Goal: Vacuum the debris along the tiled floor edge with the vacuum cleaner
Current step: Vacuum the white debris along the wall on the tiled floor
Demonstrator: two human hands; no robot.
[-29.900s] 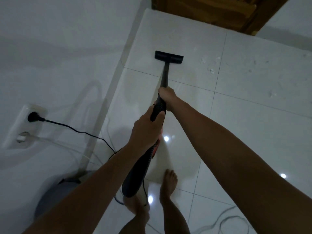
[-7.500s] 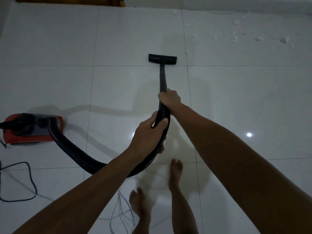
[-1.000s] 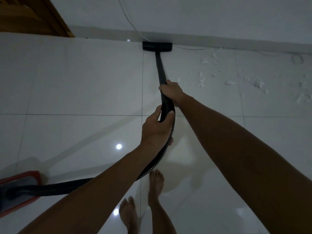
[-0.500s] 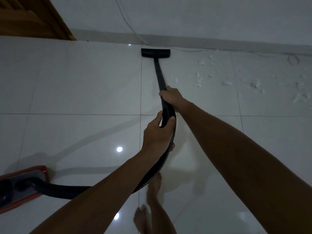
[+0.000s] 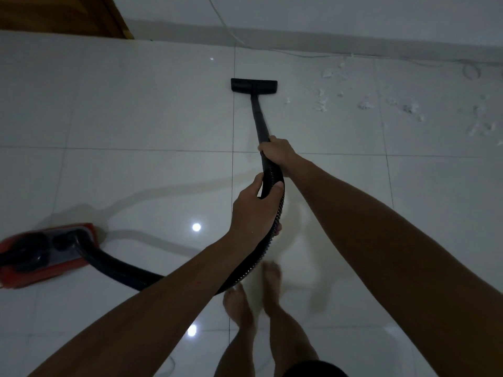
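The black floor nozzle (image 5: 254, 85) lies flat on the white tiles, a short way back from the skirting. Its black wand (image 5: 260, 121) runs back to my right hand (image 5: 279, 152), which grips the wand's lower end. My left hand (image 5: 254, 210) is closed around the ribbed black hose (image 5: 261, 248) just behind. The hose curves left to the red vacuum body (image 5: 40, 257). White scraps of debris (image 5: 364, 104) are scattered on the floor to the right of the nozzle, up to the wall's edge.
A thin white cable (image 5: 299, 53) runs along the skirting to a small coil (image 5: 472, 72) at the far right. A wooden door frame (image 5: 65, 14) stands at the top left. My bare feet (image 5: 253, 292) are below the hose.
The nozzle has been pulled back from the skirting toward me over the last second. The red vacuum body has come further into view at the left, and my feet have shifted.
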